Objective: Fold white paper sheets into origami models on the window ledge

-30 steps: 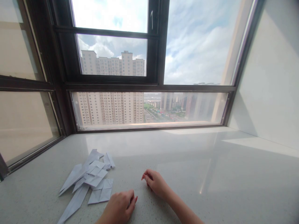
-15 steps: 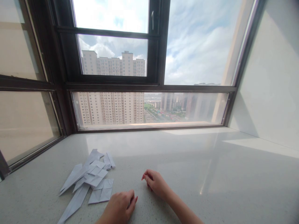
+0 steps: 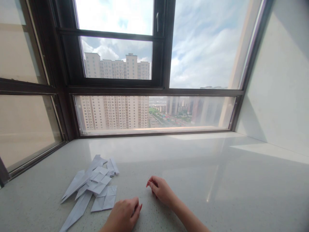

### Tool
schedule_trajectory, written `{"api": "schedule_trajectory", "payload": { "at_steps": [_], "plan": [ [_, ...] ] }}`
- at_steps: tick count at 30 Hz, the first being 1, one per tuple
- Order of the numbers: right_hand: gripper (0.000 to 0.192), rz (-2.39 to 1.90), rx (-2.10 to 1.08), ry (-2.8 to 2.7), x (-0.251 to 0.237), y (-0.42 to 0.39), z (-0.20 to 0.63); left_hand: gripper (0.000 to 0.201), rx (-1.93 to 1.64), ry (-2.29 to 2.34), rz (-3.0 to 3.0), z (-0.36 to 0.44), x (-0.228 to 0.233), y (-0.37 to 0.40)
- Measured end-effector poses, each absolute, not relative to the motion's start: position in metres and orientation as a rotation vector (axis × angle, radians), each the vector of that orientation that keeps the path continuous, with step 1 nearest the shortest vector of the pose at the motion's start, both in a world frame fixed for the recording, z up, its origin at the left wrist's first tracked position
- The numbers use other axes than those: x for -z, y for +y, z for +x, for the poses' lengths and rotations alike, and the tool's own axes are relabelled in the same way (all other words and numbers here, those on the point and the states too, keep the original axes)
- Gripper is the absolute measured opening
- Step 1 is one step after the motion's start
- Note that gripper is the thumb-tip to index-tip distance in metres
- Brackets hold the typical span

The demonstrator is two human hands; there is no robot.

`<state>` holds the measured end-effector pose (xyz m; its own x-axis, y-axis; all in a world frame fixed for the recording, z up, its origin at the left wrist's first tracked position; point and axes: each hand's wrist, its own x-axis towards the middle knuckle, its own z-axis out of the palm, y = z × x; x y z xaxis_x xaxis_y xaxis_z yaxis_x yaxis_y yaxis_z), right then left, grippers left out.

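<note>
Paper shapes (image 3: 93, 187), folded and white, are lying in a loose overlapping heap on the pale speckled bench (image 3: 217, 180), which suggests a good deal of folding is already done; no flat unfolded sheet is showing. The left hand (image 3: 124, 214) is resting just right of the heap, apart from it, its fingers curled together and gripping nothing visible. The right hand (image 3: 161, 190) is resting further right, fingers bent loosely inward, also without anything in them. Behind the bench a dark-framed window (image 3: 159, 87) is looking out on tower blocks. A white wall (image 3: 280, 83) is closing off the right side. Nothing is lying between either hand and the heap.
</note>
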<state>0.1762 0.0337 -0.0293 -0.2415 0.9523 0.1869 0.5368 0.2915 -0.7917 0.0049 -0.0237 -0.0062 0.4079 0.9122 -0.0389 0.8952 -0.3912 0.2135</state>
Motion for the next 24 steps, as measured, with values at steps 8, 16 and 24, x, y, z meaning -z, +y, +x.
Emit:
{"api": "schedule_trajectory", "payload": {
  "at_steps": [8,16,24],
  "plan": [
    [0.016,-1.334,-0.839,-1.869,0.0284,0.0340,0.1759,0.031,-0.101,1.607,2.475,0.0047,0.0065,-0.0213],
    [0.016,-1.333,-0.795,-1.896,0.0269,0.0329,0.1766,0.031,-0.094,1.596,2.479,0.0043,0.0057,-0.0229],
    [0.017,-1.347,-0.801,-1.895,0.0260,0.0328,0.1757,0.030,-0.088,1.606,2.440,0.0049,0.0037,-0.0228]
  ]
}}
